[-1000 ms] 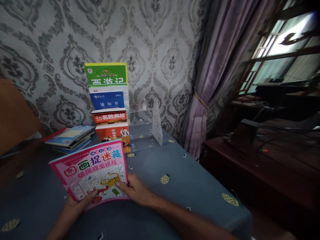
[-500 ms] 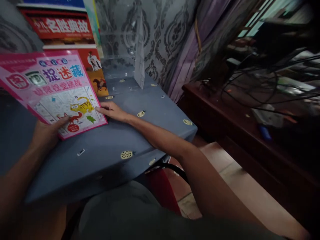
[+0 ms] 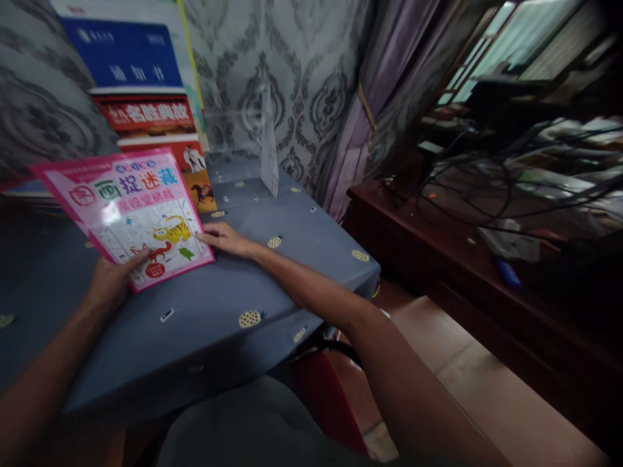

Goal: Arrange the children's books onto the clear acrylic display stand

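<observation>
A pink children's picture book (image 3: 141, 214) with a yellow tiger and a red animal on its cover is held tilted up above the table. My left hand (image 3: 114, 275) grips its lower left edge, thumb on the cover and fingers hidden behind. At the lower right edge, my right hand (image 3: 226, 239) pinches the book. Behind it stand a red book (image 3: 156, 113) with white characters and a blue booklet (image 3: 129, 58), stacked upright in tiers. The pink book hides part of the red one.
A blue cloth with pineapple prints covers the table (image 3: 292, 272). A clear plastic stand (image 3: 269, 146) rises near the patterned wall. To the right, a dark wooden cabinet (image 3: 389, 227) carries tangled black cables (image 3: 467, 175). A purple curtain (image 3: 350, 123) hangs in the corner.
The view has tilted up, so the blue booklet shows more fully and everything sits lower in the picture. Both hands keep hold of the pink book, which now appears slightly smaller.
</observation>
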`<state>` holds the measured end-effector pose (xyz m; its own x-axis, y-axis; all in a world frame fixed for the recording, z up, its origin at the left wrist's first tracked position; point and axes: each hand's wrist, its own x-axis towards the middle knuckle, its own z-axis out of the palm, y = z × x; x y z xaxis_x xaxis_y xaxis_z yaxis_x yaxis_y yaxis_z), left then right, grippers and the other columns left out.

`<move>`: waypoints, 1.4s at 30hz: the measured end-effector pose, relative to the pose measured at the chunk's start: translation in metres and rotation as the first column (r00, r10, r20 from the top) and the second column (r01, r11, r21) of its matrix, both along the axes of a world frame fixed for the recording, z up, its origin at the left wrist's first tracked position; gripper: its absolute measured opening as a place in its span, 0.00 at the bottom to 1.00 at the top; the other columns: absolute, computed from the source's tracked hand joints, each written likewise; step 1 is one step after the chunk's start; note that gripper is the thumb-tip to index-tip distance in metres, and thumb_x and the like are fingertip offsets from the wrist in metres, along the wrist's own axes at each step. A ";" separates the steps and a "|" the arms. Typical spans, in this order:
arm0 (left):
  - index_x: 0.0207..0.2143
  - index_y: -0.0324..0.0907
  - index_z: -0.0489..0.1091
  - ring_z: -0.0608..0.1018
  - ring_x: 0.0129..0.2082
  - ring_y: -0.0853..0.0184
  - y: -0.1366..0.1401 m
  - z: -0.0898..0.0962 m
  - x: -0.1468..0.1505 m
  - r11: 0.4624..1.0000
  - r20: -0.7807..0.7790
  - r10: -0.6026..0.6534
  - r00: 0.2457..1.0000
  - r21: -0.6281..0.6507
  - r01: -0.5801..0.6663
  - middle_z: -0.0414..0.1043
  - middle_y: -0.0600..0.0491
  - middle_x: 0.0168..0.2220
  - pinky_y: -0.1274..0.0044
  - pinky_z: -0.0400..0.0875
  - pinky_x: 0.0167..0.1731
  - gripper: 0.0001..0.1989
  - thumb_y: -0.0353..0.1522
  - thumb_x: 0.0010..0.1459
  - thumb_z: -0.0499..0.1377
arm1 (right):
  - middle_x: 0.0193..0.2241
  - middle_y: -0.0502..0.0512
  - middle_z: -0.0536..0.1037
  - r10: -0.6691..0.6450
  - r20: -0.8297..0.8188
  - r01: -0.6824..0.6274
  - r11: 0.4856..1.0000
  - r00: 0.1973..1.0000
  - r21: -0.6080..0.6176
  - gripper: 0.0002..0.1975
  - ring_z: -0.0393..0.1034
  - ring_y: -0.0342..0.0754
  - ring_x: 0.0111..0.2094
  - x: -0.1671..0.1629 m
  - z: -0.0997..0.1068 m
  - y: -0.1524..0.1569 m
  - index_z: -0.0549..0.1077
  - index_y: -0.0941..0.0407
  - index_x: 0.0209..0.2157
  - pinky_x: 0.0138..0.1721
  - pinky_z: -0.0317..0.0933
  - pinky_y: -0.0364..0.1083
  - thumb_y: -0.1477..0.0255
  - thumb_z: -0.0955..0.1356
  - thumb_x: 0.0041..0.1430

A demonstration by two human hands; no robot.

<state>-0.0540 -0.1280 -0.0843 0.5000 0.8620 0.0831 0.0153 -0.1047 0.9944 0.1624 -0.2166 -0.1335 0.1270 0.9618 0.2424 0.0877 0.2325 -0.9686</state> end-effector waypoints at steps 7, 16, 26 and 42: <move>0.47 0.38 0.76 0.83 0.45 0.47 0.011 -0.010 -0.008 0.994 0.012 -0.050 0.999 -0.097 0.051 0.81 0.43 0.48 0.57 0.80 0.47 0.37 0.45 0.34 0.76 | 0.32 0.52 0.81 0.005 -0.036 -0.003 1.000 0.999 0.029 0.29 0.74 0.47 0.34 -0.002 -0.001 -0.005 0.78 0.58 0.34 0.44 0.69 0.50 0.45 0.73 0.49; 0.46 0.37 0.76 0.83 0.46 0.45 0.002 -0.008 -0.012 0.991 0.056 -0.094 0.994 -0.086 0.098 0.81 0.40 0.47 0.57 0.79 0.48 0.39 0.49 0.33 0.75 | 0.31 0.52 0.83 0.006 -0.051 -0.003 0.999 0.999 0.054 0.28 0.77 0.51 0.33 -0.014 0.013 -0.017 0.81 0.57 0.34 0.45 0.70 0.54 0.45 0.73 0.48; 0.48 0.38 0.76 0.83 0.46 0.49 0.003 -0.011 -0.011 0.963 0.083 -0.247 0.965 -0.090 0.254 0.81 0.42 0.48 0.57 0.77 0.51 0.33 0.46 0.42 0.72 | 0.32 0.53 0.83 -0.102 -0.188 0.133 0.978 0.977 0.158 0.24 0.77 0.50 0.34 -0.019 0.056 -0.012 0.81 0.56 0.35 0.42 0.70 0.50 0.48 0.73 0.53; 0.50 0.43 0.77 0.81 0.49 0.59 0.022 -0.010 -0.026 0.790 -0.099 -0.098 0.990 0.598 0.137 0.81 0.47 0.49 0.65 0.74 0.53 0.18 0.40 0.65 0.55 | 0.24 0.53 0.77 -0.138 -0.117 0.169 0.931 0.983 0.323 0.24 0.77 0.54 0.35 -0.025 0.146 0.021 0.73 0.51 0.24 0.42 0.70 0.57 0.43 0.71 0.51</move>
